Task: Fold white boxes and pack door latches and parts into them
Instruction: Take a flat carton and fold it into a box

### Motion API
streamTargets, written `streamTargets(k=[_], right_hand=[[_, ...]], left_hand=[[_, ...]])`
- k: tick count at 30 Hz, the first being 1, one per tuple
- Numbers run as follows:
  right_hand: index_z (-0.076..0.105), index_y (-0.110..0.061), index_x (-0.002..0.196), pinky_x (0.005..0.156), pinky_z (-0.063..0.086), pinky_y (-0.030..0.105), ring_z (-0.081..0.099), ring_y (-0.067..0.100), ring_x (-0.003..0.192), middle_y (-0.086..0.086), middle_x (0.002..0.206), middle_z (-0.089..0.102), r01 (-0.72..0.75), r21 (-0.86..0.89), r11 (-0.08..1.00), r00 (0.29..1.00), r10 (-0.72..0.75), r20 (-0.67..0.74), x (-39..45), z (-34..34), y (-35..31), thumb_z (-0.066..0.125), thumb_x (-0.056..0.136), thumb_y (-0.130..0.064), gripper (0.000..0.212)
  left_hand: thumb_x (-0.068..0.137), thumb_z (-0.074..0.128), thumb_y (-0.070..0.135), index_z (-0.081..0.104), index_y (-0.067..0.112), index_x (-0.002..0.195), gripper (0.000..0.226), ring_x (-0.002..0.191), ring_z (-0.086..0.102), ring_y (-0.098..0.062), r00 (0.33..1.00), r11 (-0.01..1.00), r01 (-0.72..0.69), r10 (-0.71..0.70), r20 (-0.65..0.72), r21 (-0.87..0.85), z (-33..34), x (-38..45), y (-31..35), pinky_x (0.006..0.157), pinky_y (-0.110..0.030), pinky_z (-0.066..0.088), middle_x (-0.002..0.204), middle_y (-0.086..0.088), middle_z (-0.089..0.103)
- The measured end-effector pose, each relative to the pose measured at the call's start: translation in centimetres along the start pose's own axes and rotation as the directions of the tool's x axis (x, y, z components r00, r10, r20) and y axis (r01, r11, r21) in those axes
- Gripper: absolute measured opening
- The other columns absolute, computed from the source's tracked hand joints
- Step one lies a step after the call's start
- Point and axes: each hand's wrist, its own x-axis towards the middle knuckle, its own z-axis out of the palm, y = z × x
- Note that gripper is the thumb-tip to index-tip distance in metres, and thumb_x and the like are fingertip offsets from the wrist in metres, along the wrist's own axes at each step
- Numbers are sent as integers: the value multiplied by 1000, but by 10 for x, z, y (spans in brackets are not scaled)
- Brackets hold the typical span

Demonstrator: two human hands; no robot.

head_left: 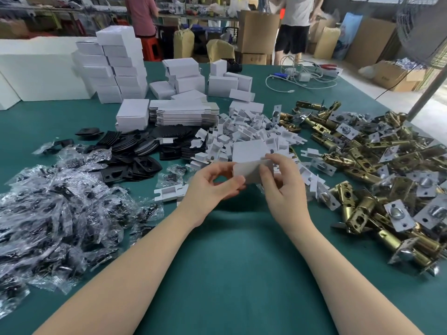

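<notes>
Both my hands hold a small white box (250,157) just above the green table (232,262). My left hand (212,187) pinches its lower left corner between thumb and fingers. My right hand (280,182) grips its right side, fingertips on the upper flap. Brass door latches (377,170) lie heaped to the right. White plastic parts (244,131) pile up behind the box. Black plates (142,151) and clear bags of screws (55,209) cover the left. Flat unfolded boxes (183,113) are stacked behind the black plates.
Folded white boxes (116,64) stand in tall stacks at the back left, more (225,81) at the back middle. White cables and chargers (300,76) lie at the far right of the table. Two people stand beyond the table among cardboard cartons (258,32).
</notes>
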Motion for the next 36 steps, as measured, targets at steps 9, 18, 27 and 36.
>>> streamTargets(k=[9,18,27,36], right_hand=[[59,-41,72,78,47,22,65,15,97,-21,126,51,-219,60,974,973,223,-54,-4,11,-4,62,93,-36,21],[55,-39,91,59,45,25,52,9,63,-27,93,60,-196,183,963,965,223,-141,-3,11,-2,66,90,-32,13],[48,-33,109,72,55,24,65,6,78,-2,112,63,-308,476,824,926,375,-50,1,9,-1,71,89,-21,33],[45,-37,140,80,46,16,55,-8,86,-14,106,60,-262,193,946,956,282,-85,12,-7,10,52,100,-37,41]], left_hand=[[93,64,32,73,33,78,17,69,74,-24,983,998,30,-21,-181,49,8,4,-5,57,-21,55,84,5,71],[97,60,23,59,40,117,26,73,74,-24,988,992,126,-127,-84,-15,8,5,0,60,-22,55,110,1,64],[95,56,-1,39,51,130,65,122,55,-5,991,988,-134,135,-9,75,23,-5,-11,91,-26,53,143,14,44],[67,78,53,3,37,149,112,149,-6,-29,860,489,-142,492,-138,860,28,-11,-15,118,-39,4,158,-9,-18]])
